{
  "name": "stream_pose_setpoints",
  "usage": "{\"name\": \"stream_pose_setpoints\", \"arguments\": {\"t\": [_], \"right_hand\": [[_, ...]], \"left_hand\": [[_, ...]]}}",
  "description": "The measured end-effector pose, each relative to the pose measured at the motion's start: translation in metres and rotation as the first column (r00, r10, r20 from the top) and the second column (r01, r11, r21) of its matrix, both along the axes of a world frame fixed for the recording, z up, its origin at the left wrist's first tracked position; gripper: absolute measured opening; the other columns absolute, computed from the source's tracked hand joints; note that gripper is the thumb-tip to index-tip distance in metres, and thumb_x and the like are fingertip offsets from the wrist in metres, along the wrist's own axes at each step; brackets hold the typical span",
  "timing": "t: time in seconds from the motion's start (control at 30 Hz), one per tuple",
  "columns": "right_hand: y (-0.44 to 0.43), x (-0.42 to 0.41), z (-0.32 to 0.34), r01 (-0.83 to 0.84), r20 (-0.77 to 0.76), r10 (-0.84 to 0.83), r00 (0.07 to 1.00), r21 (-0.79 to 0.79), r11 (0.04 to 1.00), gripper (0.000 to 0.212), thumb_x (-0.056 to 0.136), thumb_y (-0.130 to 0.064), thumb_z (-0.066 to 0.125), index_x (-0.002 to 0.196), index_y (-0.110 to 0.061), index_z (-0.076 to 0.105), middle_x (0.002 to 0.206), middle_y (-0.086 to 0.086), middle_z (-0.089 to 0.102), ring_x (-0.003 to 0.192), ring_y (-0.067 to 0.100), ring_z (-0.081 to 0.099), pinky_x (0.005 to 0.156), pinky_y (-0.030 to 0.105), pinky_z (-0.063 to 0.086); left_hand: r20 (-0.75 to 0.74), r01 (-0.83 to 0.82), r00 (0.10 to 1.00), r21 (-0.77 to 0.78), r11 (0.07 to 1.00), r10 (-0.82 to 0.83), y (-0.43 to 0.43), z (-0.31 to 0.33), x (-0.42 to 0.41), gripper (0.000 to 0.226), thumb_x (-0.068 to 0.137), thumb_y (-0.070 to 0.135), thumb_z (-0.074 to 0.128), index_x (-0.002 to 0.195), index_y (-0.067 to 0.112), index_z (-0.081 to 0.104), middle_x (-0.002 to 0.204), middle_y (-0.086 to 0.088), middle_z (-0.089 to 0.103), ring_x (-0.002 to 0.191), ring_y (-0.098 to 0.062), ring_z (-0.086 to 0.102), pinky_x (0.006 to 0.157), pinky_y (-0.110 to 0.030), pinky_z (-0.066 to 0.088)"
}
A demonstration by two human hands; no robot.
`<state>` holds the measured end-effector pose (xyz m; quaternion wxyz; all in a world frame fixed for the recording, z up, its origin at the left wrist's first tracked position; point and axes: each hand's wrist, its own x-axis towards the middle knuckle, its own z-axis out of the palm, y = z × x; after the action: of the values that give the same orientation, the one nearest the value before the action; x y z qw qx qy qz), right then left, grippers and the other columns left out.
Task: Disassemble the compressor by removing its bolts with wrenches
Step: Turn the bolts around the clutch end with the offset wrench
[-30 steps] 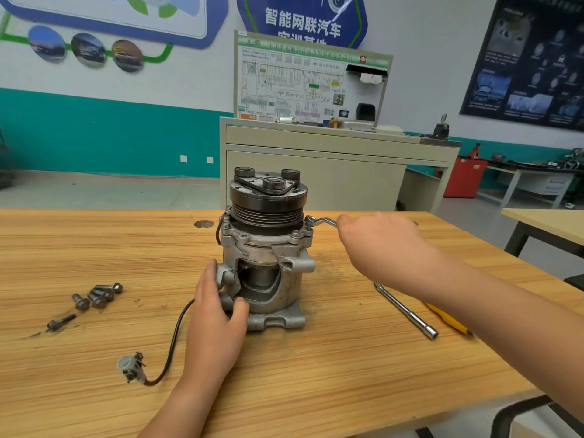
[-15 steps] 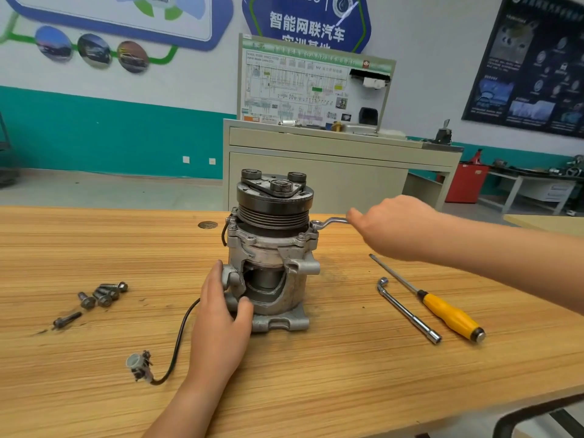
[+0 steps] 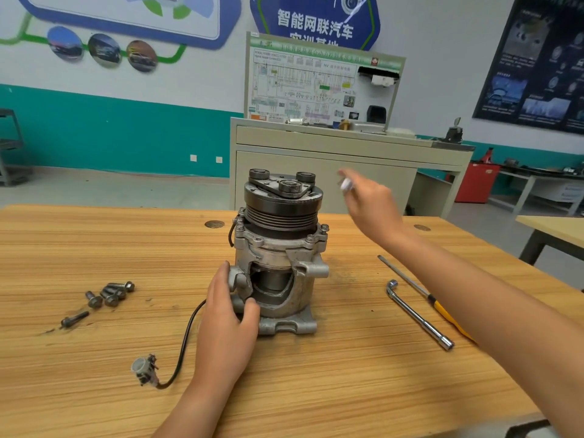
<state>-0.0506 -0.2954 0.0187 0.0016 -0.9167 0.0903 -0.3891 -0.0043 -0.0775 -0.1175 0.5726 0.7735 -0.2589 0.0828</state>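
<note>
Ahead I see a white wall (image 3: 442, 33) with a teal lower band (image 3: 110, 131), a beige cabinet (image 3: 316, 137) bearing a wiring-diagram board (image 3: 316, 86), grey floor (image 3: 110, 191), dark poster (image 3: 537, 67) right

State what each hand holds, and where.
Left hand grips the compressor at its lower left housing. Right hand is blurred; something pale shows in it, but what cannot be told.

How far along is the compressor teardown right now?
Done: several loose bolts lie on the table. In hand: left hand grips the compressor base; right hand, blurred, is raised beside the pulley. Left: flange bolts below the pulley are still seated.
</note>
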Motion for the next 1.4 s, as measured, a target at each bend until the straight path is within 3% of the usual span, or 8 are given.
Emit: {"name": "stream_pose_setpoints", "arguments": {"t": [0.07, 0.17, 0.33, 0.5, 0.73, 1.03, 1.2, 1.4], "right_hand": [[0.010, -0.019, 0.007, -0.006, 0.091, -0.007, 0.996, 0.142, 0.990, 0.030, 0.098, -0.014, 0.038, 0.125, -0.002, 0.044, 0.080, 0.016, 0.064, 0.069, 0.031, 0.060, 0.061, 0.046, 0.047], [0.024, -0.050, 0.007, 0.165, -0.203, -0.175, 0.963, -0.068, 0.984, 0.022, 0.098, -0.017, 0.035, 0.118, -0.011, 0.043, 0.058, 0.000, 0.047, 0.049, 0.017, 0.045, 0.041, 0.030, 0.030], [0.055, -0.080, 0.003, 0.278, -0.456, -0.381, 0.804, -0.277, 0.920, 0.024, 0.093, -0.007, 0.038, 0.115, -0.018, 0.041, 0.062, -0.003, 0.040, 0.053, 0.012, 0.038, 0.040, 0.026, 0.023], [0.069, -0.076, 0.014, 0.275, -0.505, -0.439, 0.743, -0.369, 0.888, 0.034, 0.087, 0.002, 0.036, 0.117, -0.013, 0.043, 0.061, -0.002, 0.034, 0.052, 0.012, 0.032, 0.042, 0.025, 0.023], [0.084, -0.069, 0.020, 0.238, -0.541, -0.547, 0.639, -0.537, 0.809, 0.045, 0.087, 0.005, 0.044, 0.131, -0.002, 0.034, 0.057, 0.004, 0.030, 0.047, 0.019, 0.030, 0.039, 0.027, 0.024], [0.072, -0.066, 0.017, 0.218, -0.497, -0.573, 0.652, -0.600, 0.769, 0.028, 0.088, 0.000, 0.043, 0.115, -0.006, 0.043, 0.056, 0.001, 0.031, 0.044, 0.016, 0.029, 0.037, 0.025, 0.022], [0.048, -0.065, 0.027, 0.132, -0.505, -0.475, 0.721, -0.572, 0.809, 0.041, 0.095, -0.022, 0.033, 0.136, -0.022, 0.032, 0.058, -0.003, 0.038, 0.048, 0.010, 0.036, 0.039, 0.021, 0.025], [-0.002, -0.036, 0.027, 0.086, -0.471, -0.469, 0.747, -0.631, 0.771, 0.045, 0.094, -0.006, 0.035, 0.136, -0.023, 0.033, 0.067, -0.003, 0.046, 0.053, 0.013, 0.043, 0.043, 0.023, 0.031]], "left_hand": [[-0.006, 0.002, 1.000, -0.004, 1.000, -0.002, 0.000, -0.001, 0.000, 0.067, 0.091, 0.013, 0.051, 0.149, 0.022, 0.019, 0.153, 0.008, 0.025, 0.137, -0.009, 0.026, 0.100, -0.020, 0.023], [-0.009, 0.007, 1.000, -0.002, 1.000, -0.007, 0.000, -0.001, 0.000, 0.068, 0.090, 0.013, 0.051, 0.149, 0.023, 0.019, 0.153, 0.009, 0.024, 0.138, -0.009, 0.025, 0.101, -0.021, 0.023], [-0.008, 0.005, 1.000, -0.001, 1.000, -0.005, 0.000, 0.000, -0.001, 0.068, 0.090, 0.012, 0.052, 0.149, 0.021, 0.019, 0.153, 0.007, 0.024, 0.139, -0.011, 0.024, 0.103, -0.023, 0.023], [-0.012, 0.003, 1.000, 0.007, 1.000, -0.003, 0.000, 0.001, -0.002, 0.068, 0.090, 0.011, 0.052, 0.149, 0.022, 0.020, 0.153, 0.005, 0.025, 0.138, -0.014, 0.027, 0.107, -0.032, 0.028], [-0.018, 0.006, 1.000, -0.003, 1.000, -0.006, 0.000, 0.000, -0.001, 0.068, 0.090, 0.011, 0.052, 0.149, 0.022, 0.019, 0.153, 0.007, 0.025, 0.138, -0.011, 0.026, 0.101, -0.022, 0.024], [-0.010, 0.007, 1.000, -0.011, 1.000, -0.008, -0.001, -0.002, 0.002, 0.068, 0.088, 0.009, 0.053, 0.148, 0.019, 0.022, 0.152, 0.005, 0.027, 0.137, -0.012, 0.029, 0.101, -0.023, 0.026], [-0.010, 0.011, 1.000, -0.010, 1.000, -0.011, 0.000, -0.001, 0.002, 0.069, 0.089, 0.010, 0.053, 0.149, 0.021, 0.021, 0.152, 0.006, 0.028, 0.136, -0.013, 0.031, 0.101, -0.025, 0.029], [-0.004, 0.001, 1.000, 0.004, 1.000, -0.001, 0.000, -0.002, 0.001, 0.068, 0.089, 0.010, 0.052, 0.149, 0.021, 0.020, 0.152, 0.005, 0.027, 0.136, -0.013, 0.030, 0.101, -0.022, 0.027]]}}
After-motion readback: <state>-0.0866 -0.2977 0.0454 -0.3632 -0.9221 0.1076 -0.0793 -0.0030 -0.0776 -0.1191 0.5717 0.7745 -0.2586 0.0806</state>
